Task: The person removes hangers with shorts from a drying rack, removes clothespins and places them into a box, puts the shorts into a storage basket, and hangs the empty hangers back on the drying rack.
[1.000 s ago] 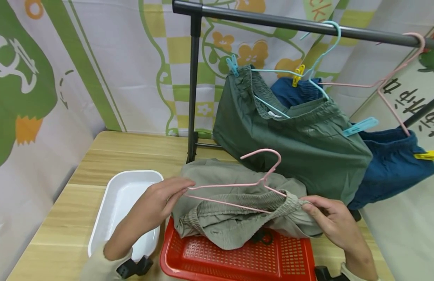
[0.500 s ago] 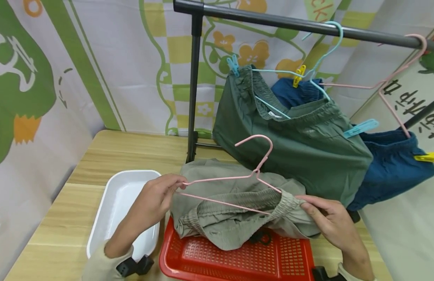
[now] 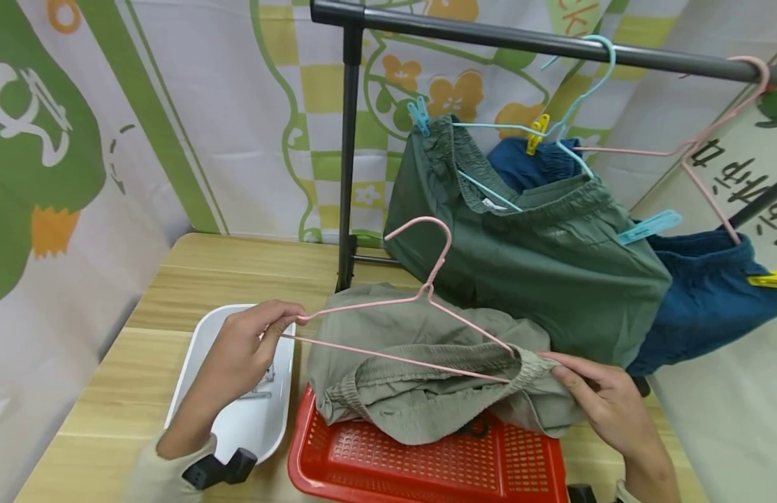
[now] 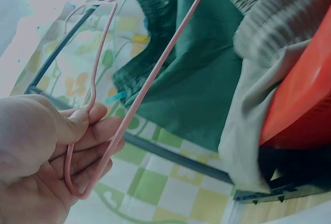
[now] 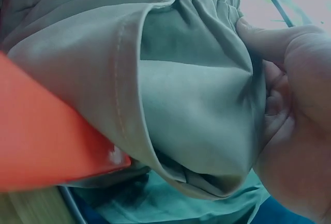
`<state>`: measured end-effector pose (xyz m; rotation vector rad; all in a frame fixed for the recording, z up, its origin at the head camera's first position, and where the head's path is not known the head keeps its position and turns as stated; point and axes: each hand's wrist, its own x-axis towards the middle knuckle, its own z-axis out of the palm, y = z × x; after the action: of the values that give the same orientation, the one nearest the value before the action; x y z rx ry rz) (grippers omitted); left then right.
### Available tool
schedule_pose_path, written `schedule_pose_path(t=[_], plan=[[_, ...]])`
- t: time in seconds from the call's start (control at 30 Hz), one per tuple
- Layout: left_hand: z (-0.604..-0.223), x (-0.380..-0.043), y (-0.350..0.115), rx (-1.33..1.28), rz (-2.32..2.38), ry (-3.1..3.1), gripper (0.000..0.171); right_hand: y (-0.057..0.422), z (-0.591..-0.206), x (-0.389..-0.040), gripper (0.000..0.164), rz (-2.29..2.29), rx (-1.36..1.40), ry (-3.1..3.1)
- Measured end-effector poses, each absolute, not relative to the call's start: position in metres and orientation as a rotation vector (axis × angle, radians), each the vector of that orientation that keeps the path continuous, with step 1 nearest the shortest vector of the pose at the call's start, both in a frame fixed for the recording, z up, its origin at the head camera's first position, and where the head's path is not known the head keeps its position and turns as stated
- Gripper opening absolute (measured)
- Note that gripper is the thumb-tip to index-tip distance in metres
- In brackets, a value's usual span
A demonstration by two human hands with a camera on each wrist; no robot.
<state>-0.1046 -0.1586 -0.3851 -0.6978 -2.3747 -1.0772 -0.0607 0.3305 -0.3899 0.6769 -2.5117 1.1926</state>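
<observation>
My left hand (image 3: 240, 346) pinches one end of a pink wire hanger (image 3: 430, 283) between thumb and fingers, and in the left wrist view the hanger's bent corner (image 4: 81, 195) lies across the palm. The hanger's other end sits inside the elastic waistband of grey-green shorts (image 3: 420, 416). At the right side of that waistband, my right hand (image 3: 605, 398) grips the gathered fabric; in the right wrist view its thumb (image 5: 264, 38) presses on the cloth just below the gathers. The shorts lie bunched over the back of a red perforated basket (image 3: 300, 457).
A black rack (image 3: 349, 154) stands behind, bearing dark green shorts (image 3: 508, 251) on a light blue hanger (image 3: 564, 122) and blue shorts (image 3: 709, 300) on another pink hanger, with clothespins attached. Left of the basket is a white tray (image 3: 263, 426) with small items inside, partly behind my left arm.
My left hand has moved left, taking the hanger's held end with it; the hook has shifted left and up. My right hand stays at the waistband, nearly still.
</observation>
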Motion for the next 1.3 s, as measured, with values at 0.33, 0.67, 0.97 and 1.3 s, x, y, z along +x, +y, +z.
schedule_pose_path(t=[0.33, 0.67, 0.97, 1.3], plan=[[-0.376, -0.107, -0.184, -0.7, -1.162, -2.308, 0.028, 0.333, -0.391, -0.056, 0.034, 1.211, 0.611, -2.543], [-0.374, -0.111, -0.205, -0.611, -1.208, -2.296, 0.029, 0.334, -0.393, -0.053, 0.028, 1.221, 0.48, -2.596], [-0.379, -0.111, -0.214, -0.567, -1.243, -2.285, 0.026, 0.338, -0.394, -0.051, 0.027, 1.196, 0.438, -2.673], [-0.379, -0.115, -0.193, -0.598, -1.295, -2.295, 0.025, 0.334, -0.389, -0.05, 0.029, 1.309, 0.546, -2.634]])
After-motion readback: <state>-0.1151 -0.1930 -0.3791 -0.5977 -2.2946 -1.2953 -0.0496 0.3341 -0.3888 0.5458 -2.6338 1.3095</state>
